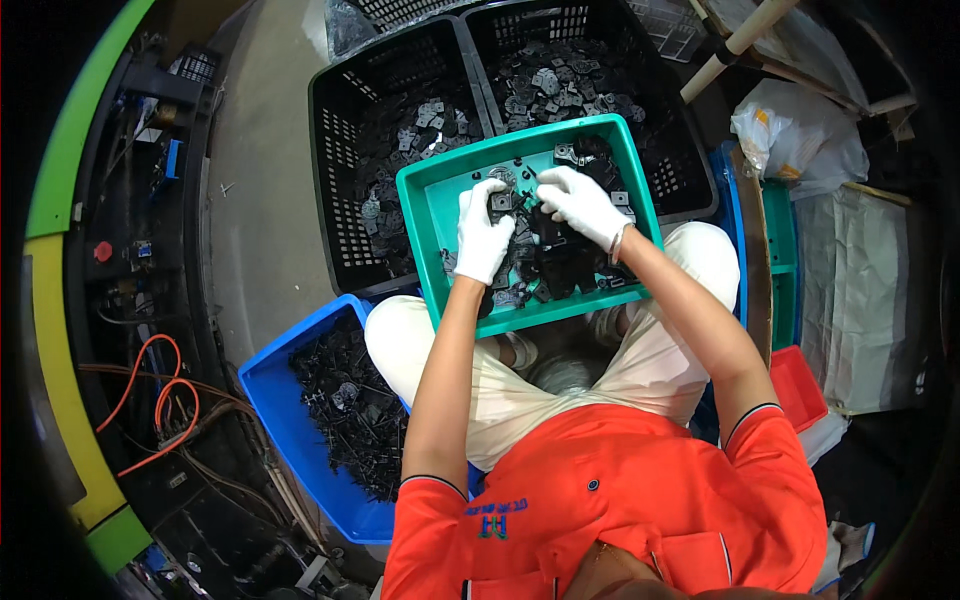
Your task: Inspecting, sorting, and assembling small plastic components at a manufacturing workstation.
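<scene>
A person in an orange-red shirt [620, 500] sits with both knees apart, perhaps to bring the work close between them. Beyond stand two adjoining black crates, the left crate [335, 170] and the right crate [692, 172], both holding loose dark and grey parts, within what looks like easy reach. The blue bin [283, 425] sits at the person's left, beside the left knee [395, 345], with more black pieces inside. The green tray [440, 200] lies tilted across the view between knees and crates, its far side overlapping them; what bears it is hidden. Its raised walls probably keep small parts from scattering. Over it, the left hand [484, 238], white-gloved, has thumb and forefinger spread around a squarish grey part [502, 202] in the tray; I cannot tell whether they press on it. Opposite, the right hand [585, 208], also gloved, curls its fingers inward, presumably for fine handling; whether they pinch anything is unclear. Dark parts [565, 265] crowd the tray's near right side.
</scene>
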Tool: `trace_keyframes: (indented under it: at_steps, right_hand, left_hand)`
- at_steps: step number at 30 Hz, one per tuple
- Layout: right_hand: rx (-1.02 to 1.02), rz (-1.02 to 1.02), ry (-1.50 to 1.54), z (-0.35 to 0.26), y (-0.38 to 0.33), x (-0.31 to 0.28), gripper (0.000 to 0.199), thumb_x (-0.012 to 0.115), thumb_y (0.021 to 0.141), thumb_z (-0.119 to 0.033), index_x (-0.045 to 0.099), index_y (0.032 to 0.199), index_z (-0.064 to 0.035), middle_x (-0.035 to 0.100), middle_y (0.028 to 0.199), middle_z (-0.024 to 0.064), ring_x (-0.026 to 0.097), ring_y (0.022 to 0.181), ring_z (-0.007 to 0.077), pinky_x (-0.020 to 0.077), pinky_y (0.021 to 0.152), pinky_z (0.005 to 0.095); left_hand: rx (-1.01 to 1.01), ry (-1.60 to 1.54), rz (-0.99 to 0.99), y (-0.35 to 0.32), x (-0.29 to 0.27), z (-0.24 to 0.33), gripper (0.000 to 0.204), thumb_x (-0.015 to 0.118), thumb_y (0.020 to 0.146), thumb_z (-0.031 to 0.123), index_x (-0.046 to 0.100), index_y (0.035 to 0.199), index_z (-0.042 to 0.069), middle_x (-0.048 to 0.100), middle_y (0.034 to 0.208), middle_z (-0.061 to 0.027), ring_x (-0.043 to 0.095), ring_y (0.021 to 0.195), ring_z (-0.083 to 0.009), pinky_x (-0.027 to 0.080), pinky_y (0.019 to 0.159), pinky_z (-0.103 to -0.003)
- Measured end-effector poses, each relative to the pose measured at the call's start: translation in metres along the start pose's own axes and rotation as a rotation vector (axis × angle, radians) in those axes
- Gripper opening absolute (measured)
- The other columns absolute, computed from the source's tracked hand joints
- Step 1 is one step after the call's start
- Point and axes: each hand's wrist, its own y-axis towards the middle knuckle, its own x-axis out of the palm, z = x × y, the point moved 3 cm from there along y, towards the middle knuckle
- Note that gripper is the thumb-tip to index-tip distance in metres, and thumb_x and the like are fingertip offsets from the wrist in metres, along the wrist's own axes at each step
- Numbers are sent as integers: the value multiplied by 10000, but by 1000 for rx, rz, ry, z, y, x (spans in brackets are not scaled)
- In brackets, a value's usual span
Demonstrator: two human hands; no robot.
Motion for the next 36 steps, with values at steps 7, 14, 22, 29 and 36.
trace_keyframes:
  at_steps: [7,14,22,29,36]
  right_hand:
    - [-77,-14,241,-7,-19,17,425,682,859,-223,569,1200,5,627,1104,90,575,984,136,462,878,275]
    - [-43,-17,419,-11,-50,9,240,674,869,-202,591,1020,-35,590,860,-1,525,705,44,440,596,197]
    - [-46,63,328,-20,-72,12,229,694,848,-164,579,1002,-40,586,801,4,515,664,53,436,580,207]
    - [-27,80,379,-32,-88,23,245,675,871,-204,564,1012,-37,575,797,7,523,638,72,457,596,231]
    - [-70,74,449,-83,-105,87,224,552,960,-250,556,1082,-62,472,757,-37,408,584,22,339,498,157]
  left_hand:
    - [-12,-49,-24,-24,-6,48,453,659,714,-3,534,1145,52,518,1114,-100,526,1038,-221,462,884,-301]
    - [-56,-521,-64,-37,-1,61,570,726,745,51,426,1230,36,464,1165,-74,480,1065,-151,430,920,-280]
    - [-313,-1033,21,-47,8,53,316,608,875,71,461,1153,49,503,1068,-58,519,957,-128,494,820,-309]
    - [112,-382,309,-56,-5,66,211,605,877,28,503,1060,52,511,994,-30,521,865,-128,477,763,-246]
    - [-164,-774,559,-60,-25,23,176,565,886,28,502,1048,56,497,948,-16,514,804,-121,501,713,-275]
